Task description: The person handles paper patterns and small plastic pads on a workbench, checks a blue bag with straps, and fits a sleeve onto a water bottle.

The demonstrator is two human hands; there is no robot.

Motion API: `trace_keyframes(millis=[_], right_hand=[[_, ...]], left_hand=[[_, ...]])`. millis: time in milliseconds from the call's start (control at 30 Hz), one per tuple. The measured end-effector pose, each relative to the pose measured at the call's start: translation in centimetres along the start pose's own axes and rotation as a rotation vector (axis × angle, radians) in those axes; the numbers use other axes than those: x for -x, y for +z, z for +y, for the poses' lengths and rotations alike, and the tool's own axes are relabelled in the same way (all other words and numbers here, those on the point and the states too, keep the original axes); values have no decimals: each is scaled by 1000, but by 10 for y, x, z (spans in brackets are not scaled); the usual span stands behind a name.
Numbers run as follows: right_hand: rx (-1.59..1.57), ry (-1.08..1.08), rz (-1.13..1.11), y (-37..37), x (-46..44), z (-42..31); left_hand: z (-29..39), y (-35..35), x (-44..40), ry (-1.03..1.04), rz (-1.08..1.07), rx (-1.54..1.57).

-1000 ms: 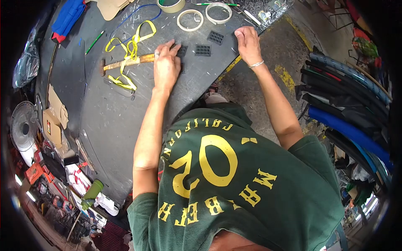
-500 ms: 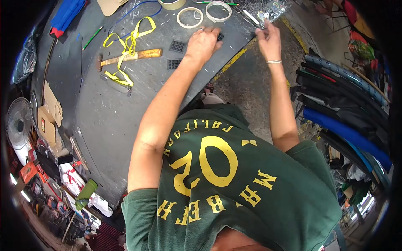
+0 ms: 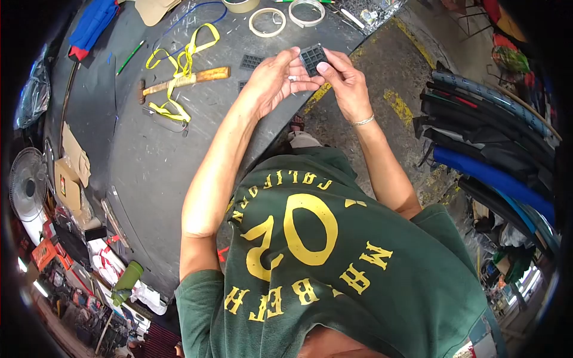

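Above the table's edge, a small black block with a grid of square recesses [image 3: 313, 59] is held up between both hands, its gridded face toward me. My right hand [image 3: 347, 86] pinches its right side, thumb over the lower corner. At the left side, my left hand [image 3: 276, 80] has its thumb at the block's edge and its fingers curled below. Another black gridded block [image 3: 250, 61] lies flat on the table beside my left hand. A further gridded block [image 3: 242, 85] is mostly covered by my left wrist.
On the dark table [image 3: 161, 197] lie a hammer [image 3: 209, 74], a yellow strap [image 3: 186, 59], a green pencil [image 3: 130, 58] and rolls of tape [image 3: 267, 22]. A clear plastic bag [image 3: 382, 12] rests at the far corner. Long rolls of material [image 3: 489, 161] are stacked at right.
My left hand has lifted a gridded block off the table and turned palm inward. My right hand has come back from the far corner and taken hold of the block's right side.
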State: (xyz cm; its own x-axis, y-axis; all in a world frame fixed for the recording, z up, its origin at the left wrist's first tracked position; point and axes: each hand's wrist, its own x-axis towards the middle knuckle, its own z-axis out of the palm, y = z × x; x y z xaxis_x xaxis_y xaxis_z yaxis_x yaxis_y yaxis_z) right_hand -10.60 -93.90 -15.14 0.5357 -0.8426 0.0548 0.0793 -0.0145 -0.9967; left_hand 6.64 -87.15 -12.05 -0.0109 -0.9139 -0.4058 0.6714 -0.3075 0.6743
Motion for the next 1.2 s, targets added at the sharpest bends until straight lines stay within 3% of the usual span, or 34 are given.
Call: trace_keyframes(millis=[233, 367, 467, 567, 833, 900, 1100, 1200], right_hand=[[200, -104, 13, 41, 19, -11], [163, -14, -49, 70, 33, -24], [357, -160, -48, 87, 39, -33], [384, -102, -61, 101, 47, -45], [831, -568, -108, 121, 48, -29], [873, -537, -95, 123, 51, -17], [650, -161, -234, 119, 64, -16], [-174, 329, -249, 105, 65, -20]], left_hand=[[-4, -20, 53, 95, 121, 12], [-1, -32, 89, 250, 161, -170], [5, -46, 114, 283, 153, -281], [4, -50, 132, 315, 174, -360], [-13, -49, 145, 462, 378, -815], [-20, -43, 144, 563, 446, -982], [-31, -68, 137, 554, 496, -1101], [-32, -74, 137, 433, 474, -849]])
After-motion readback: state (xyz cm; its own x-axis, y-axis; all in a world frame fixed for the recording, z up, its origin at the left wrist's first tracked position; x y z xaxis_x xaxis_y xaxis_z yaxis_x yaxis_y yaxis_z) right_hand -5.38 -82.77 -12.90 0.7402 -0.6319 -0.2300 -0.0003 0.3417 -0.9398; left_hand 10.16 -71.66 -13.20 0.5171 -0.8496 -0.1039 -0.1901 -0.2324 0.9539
